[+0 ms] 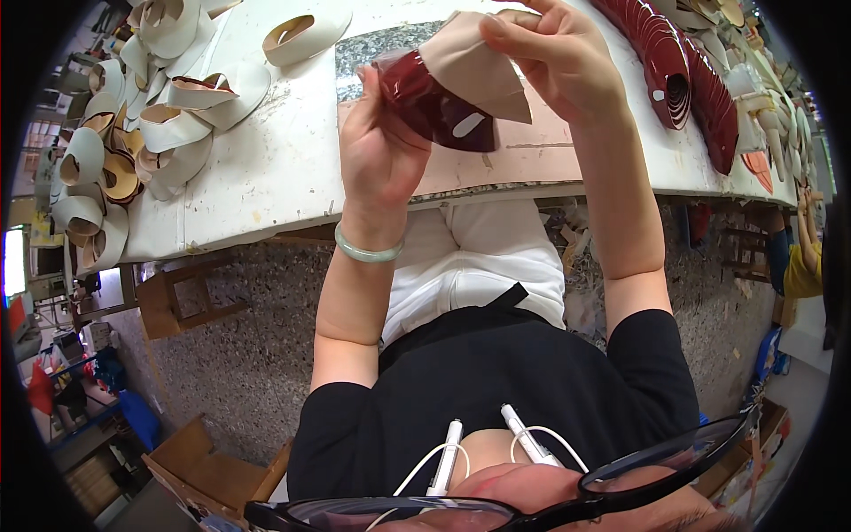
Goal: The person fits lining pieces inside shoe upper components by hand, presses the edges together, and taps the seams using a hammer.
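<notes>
Above the white workbench (266, 168), left hand (377, 146) clamps the dark red shoe upper (434, 106); right hand (550, 53) pinches its beige lining (470, 66); keep edges aligned while folding

shoe upper (439, 111): glossy dark-red patent outside, matt beige lining
desk (266, 168): matt white, scuffed
stone slab (377, 44): speckled grey, polished
bangle (366, 252): smooth pale green, glassy
far-left curled pieces (168, 124): matt cream

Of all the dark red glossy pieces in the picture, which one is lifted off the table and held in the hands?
The dark red piece with the beige lining, pinched between the left hand and right hand. The other red pieces lie stacked in a row on the white table at right.
</notes>
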The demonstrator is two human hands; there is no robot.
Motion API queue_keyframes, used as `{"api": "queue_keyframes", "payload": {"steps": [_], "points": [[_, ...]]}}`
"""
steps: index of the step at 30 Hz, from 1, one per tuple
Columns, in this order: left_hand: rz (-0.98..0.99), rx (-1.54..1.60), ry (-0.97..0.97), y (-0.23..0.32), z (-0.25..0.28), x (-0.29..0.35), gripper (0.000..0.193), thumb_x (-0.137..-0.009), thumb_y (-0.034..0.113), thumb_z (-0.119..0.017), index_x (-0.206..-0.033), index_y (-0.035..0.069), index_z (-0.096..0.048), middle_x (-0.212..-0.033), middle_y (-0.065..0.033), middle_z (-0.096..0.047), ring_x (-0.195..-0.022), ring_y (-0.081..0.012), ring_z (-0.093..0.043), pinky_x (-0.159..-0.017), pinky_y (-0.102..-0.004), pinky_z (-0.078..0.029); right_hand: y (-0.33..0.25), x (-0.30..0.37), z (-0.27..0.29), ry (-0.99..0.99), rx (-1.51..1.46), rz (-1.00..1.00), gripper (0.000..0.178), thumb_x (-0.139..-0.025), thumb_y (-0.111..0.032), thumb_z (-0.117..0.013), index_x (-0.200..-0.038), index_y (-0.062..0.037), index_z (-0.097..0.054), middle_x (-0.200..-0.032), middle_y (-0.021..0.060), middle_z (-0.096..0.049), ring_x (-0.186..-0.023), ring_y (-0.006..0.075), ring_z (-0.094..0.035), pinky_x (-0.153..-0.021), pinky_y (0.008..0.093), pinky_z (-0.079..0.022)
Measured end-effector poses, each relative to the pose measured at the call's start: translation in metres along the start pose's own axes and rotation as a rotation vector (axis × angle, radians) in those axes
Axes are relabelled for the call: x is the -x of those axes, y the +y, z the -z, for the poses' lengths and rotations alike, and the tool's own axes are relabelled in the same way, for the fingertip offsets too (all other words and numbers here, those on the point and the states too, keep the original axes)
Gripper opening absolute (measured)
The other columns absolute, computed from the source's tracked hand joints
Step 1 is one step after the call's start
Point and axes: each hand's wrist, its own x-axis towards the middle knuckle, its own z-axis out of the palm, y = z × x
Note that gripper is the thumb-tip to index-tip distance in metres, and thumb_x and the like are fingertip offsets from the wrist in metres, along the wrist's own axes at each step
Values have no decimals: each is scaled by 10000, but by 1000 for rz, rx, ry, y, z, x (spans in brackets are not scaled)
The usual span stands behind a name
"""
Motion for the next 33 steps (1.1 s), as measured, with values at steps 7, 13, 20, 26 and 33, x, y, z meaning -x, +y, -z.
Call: {"api": "queue_keyframes", "payload": {"steps": [7,13,20,26,33], "points": [[35,301,-85,13,21,12,442,-1059,320,-299,-1274,-8,-501,-1278,-155,-581,-1207,-265,-552,-1063,-423,-429,17,18,-23,-250,768,126,380,-820,-199,-770,-1117,12,-661,-993,27,-672,-949,114,-584,-847,279,-466],[115,-348,240,41,34,40,421,-1032,296,-426,-1257,-52,-499,-1222,-183,-600,-1158,-263,-577,-1026,-380,-458,11,8,-28,-387,973,389,125,-743,-69,-782,-839,-8,-729,-794,41,-627,-790,153,-565,-684,290,-449],[-576,-1761,-518,78,-24,2,493,-877,476,-657,-1124,50,-629,-1152,-135,-589,-1275,-254,-416,-1085,-418,-303,-10,16,-28,-654,1122,156,77,-725,-108,-778,-782,-90,-730,-801,-16,-613,-822,174,-554,-832,323,-377],[-207,-2094,-901,59,-38,-22,273,-809,336,-716,-809,84,-613,-820,-34,-615,-883,-201,-601,-899,-351,-398,2,18,-9,-435,1697,892,128,-732,-116,-724,-853,-152,-706,-816,-41,-607,-851,138,-553,-852,333,-349],[-649,-2607,-1034,18,13,2,68,-732,96,-606,-790,108,-638,-781,-43,-611,-787,-190,-602,-832,-327,-401,84,54,32,-302,1797,736,133,-699,-167,-682,-826,-133,-663,-800,11,-630,-886,187,-577,-838,357,-402]]}}
